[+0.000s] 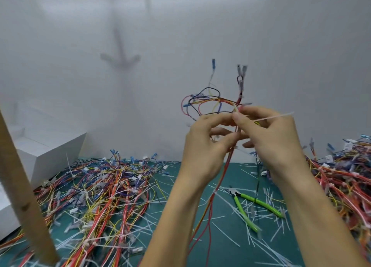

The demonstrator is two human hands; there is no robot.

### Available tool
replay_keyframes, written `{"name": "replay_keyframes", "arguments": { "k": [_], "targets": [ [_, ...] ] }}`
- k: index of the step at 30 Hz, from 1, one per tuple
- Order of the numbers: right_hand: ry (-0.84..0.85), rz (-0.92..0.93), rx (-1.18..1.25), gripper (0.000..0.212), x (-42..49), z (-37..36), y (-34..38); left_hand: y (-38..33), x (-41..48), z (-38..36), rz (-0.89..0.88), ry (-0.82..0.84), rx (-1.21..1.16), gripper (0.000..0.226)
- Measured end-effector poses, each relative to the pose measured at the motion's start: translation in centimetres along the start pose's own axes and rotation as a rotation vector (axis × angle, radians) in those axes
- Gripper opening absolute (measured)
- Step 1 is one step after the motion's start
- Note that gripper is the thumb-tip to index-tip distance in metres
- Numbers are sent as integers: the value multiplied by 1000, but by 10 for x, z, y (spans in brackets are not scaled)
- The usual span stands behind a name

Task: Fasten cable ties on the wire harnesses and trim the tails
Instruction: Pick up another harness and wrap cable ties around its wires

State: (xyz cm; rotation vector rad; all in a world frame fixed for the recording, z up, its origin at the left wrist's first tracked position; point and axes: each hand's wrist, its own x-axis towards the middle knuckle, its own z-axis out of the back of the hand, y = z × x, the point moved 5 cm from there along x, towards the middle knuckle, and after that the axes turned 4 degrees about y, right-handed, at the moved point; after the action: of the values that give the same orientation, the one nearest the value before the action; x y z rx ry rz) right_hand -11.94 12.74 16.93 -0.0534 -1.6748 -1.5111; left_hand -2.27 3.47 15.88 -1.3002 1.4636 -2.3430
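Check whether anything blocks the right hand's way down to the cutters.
Nothing solid does. The cutters lie uncovered on the mat below the right hand, which pinches the tie. Only a thin dark wire hangs across one handle, and cut tails lie strewn around them.

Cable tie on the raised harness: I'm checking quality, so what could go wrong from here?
The cable tie pinched by the right hand might cinch past some loose loops of the wire harness that the left hand holds. The green-handled cutters lie on the mat among cut tails, so fetching them may slacken the grip.
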Motion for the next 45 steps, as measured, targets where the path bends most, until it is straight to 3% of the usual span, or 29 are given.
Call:
{"name": "replay_keyframes", "arguments": {
  "k": [5,10,14,19,23,25,32,35,40,45],
  "targets": [
    [10,0,74,7,-1,13,5,-4,-1,1,-20,95,7,35],
    [-121,40,135,14,0,22,14,-2,0,16,44,25,-240,24],
    [-255,128,142,18,-1,41,21,6,-2,34,171,15,-201,16],
    [-416,206,134,19,-1,66,26,9,-7,36,255,238,-6,14],
    [-461,204,110,16,-2,72,20,8,-20,6,260,721,219,18],
    [-458,193,72,15,-1,70,17,14,-27,-9,296,849,324,14],
    [-355,157,-84,13,3,61,12,35,-15,-11,335,596,407,11],
    [-318,164,-213,14,2,55,13,38,-6,-4,308,353,373,14],
    [-231,133,-238,11,2,39,13,44,-4,-4,361,-17,-55,10],
    [-99,97,-262,13,1,13,9,40,-1,-8,405,-219,-629,10]
  ]
}}
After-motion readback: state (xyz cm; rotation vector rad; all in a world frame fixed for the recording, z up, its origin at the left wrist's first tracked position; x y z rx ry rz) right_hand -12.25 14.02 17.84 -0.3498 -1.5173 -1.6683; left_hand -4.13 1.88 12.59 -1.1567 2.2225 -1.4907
